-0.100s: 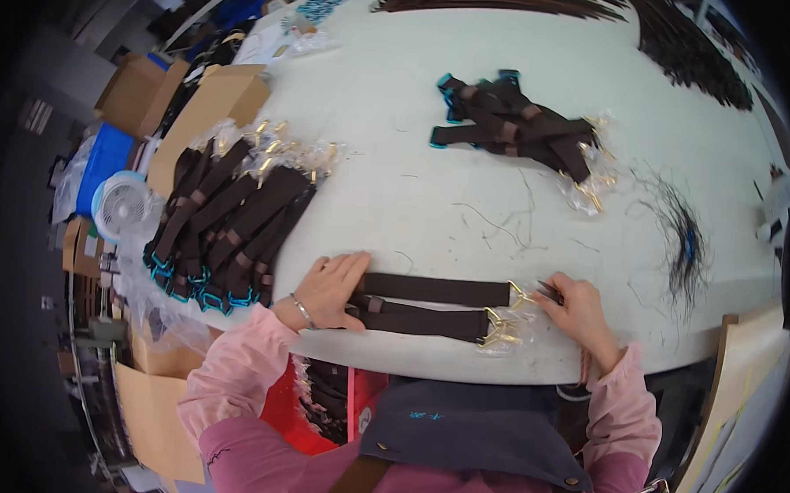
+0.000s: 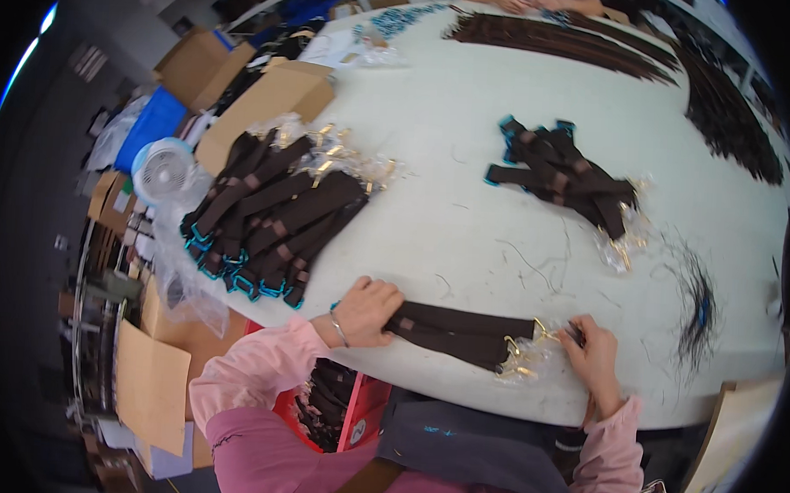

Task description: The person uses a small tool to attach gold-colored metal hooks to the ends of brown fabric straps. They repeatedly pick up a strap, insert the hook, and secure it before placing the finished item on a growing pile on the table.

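Two dark brown straps [image 2: 457, 333] with gold metal hooks [image 2: 512, 353] in clear plastic lie side by side on the white table in front of me. My left hand [image 2: 366, 312] is closed round their left ends, and its fingers hide those ends. A bracelet circles that wrist. Just right of the hooks, my right hand [image 2: 595, 357] is closed on a small dark thing [image 2: 576, 332], mostly hidden by the fingers, so its kind does not show. The right hand is close beside the plastic wrapping; whether it touches it I cannot tell.
A big pile of brown straps [image 2: 277, 219] with teal buckles lies at left, a smaller one [image 2: 566, 175] at back right. Dark threads [image 2: 697, 304] lie right. A person's hands [image 2: 520, 2] show beyond bundled brown strips [image 2: 554, 46]. A fan [image 2: 165, 173] and cardboard boxes stand left.
My view has swung, so the scene sits lower and further right. The two straps lie closer together, and my left hand has closed over their ends. Another person's hands have come into view.
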A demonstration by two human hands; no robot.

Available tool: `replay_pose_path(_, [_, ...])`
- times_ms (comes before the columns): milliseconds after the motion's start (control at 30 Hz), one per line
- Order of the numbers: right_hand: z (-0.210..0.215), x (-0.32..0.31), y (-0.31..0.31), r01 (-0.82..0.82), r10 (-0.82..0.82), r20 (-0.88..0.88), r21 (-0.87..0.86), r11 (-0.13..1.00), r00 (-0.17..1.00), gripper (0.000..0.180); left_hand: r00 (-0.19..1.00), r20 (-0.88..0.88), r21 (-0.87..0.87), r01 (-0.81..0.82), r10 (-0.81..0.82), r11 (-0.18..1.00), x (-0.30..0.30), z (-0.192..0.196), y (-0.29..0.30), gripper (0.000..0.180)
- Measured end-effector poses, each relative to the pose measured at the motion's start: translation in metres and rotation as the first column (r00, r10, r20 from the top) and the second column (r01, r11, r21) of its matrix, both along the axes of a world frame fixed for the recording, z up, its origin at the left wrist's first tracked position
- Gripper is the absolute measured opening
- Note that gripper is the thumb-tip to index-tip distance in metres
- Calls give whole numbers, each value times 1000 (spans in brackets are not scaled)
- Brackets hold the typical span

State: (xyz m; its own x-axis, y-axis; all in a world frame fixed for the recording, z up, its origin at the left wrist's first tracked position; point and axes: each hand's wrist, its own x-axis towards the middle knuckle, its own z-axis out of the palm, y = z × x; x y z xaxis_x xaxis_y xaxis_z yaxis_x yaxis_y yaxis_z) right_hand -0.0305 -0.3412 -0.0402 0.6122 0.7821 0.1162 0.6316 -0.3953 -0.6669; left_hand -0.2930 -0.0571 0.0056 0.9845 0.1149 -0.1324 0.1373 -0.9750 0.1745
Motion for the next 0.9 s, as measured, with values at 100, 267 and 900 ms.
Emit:
replay_pose_path(100, [-9, 0, -4, 27, -26, -13, 90, 996, 1000, 17, 994, 69, 69, 85, -90, 994, -8, -16, -16, 37])
replay_pose_path(267, [-12, 9, -4, 88, -4, -303, 264, 961, 953, 17, 946, -318, -30, -70, 57, 997, 23, 45, 23, 26])
replay_pose_path(900, [-23, 2, -1, 3, 9, -49, 247, 969, 999, 11, 659, 164, 730, -581, 734, 359, -144, 136, 256, 18])
